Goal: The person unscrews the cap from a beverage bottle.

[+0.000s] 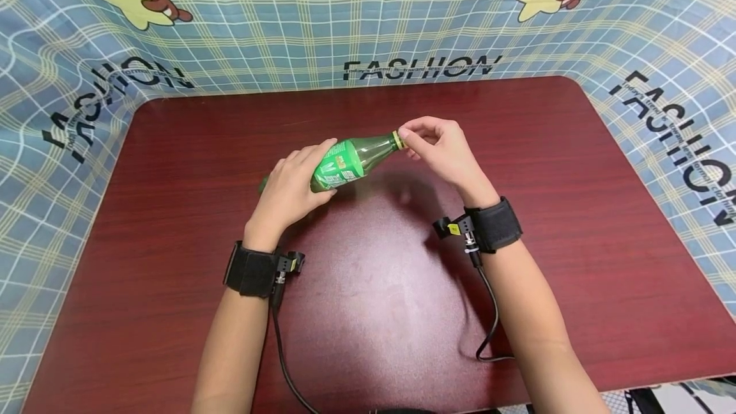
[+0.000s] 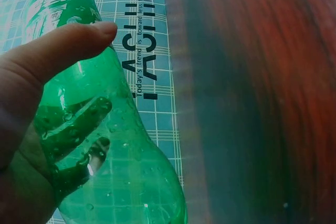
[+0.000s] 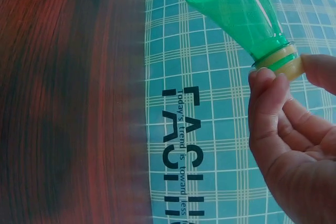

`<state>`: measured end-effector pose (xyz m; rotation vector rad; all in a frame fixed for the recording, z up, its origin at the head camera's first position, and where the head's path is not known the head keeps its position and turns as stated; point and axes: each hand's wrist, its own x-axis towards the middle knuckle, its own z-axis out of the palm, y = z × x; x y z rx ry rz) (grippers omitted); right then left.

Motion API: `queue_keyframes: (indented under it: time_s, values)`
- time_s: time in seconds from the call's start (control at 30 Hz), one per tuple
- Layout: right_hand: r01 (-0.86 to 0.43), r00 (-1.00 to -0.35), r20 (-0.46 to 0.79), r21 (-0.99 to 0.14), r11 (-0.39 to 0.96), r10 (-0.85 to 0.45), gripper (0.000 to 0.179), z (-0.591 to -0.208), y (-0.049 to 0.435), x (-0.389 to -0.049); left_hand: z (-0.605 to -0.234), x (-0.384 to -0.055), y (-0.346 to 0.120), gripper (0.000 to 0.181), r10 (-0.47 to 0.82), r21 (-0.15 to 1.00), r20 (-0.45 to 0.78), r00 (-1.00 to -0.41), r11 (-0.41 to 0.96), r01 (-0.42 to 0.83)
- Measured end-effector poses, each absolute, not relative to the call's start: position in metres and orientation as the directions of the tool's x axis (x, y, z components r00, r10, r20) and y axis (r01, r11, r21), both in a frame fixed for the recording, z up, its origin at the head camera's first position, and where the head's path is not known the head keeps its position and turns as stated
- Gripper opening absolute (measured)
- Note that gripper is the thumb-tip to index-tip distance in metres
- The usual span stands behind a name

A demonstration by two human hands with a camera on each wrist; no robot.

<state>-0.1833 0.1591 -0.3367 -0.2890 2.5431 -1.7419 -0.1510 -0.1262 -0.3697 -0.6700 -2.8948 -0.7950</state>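
A green plastic bottle (image 1: 376,151) with a green printed label (image 1: 340,165) is held tilted over the middle of the table, its neck pointing right. My left hand (image 1: 290,185) grips the bottle's body from the left; in the left wrist view its fingers show through the clear green wall (image 2: 142,150), with droplets on the plastic. At the neck, my right hand (image 1: 445,152) pinches the yellow cap (image 3: 292,70) between thumb and fingertips. The right wrist view shows a thin green gap between the cap and the yellow ring (image 3: 274,57) below it.
The dark red table (image 1: 172,222) has a blue checked cloth (image 1: 276,30) standing up along its back and sides. Each wrist wears a black strap (image 1: 494,225) with a small camera. Black cables (image 1: 282,344) trail from both cameras toward the front.
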Motion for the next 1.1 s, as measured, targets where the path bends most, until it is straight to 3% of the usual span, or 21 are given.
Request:
queue_keyframes:
  time_s: [0.67, 0.9, 1.1]
  values:
    - [-0.218, -0.964, 0.153, -0.923, 0.318, -0.215, 0.028, -0.332, 0.17, -0.179, -0.368, -0.148, -0.131, 0.092, 0.378, 0.487, 0.183, -0.907, 0.767, 0.418]
    - [-0.112, -0.975, -0.012, -0.832, 0.543, -0.22, 0.029, -0.342, 0.175, -0.188, -0.367, -0.148, -0.133, 0.091, 0.362, 0.504, 0.188, -0.913, 0.763, 0.406]
    - [-0.145, -0.934, -0.152, -0.667, 0.731, -0.324, 0.023, -0.36, 0.17, -0.197, -0.366, -0.148, -0.132, 0.092, 0.359, 0.506, 0.18, -0.916, 0.764, 0.399]
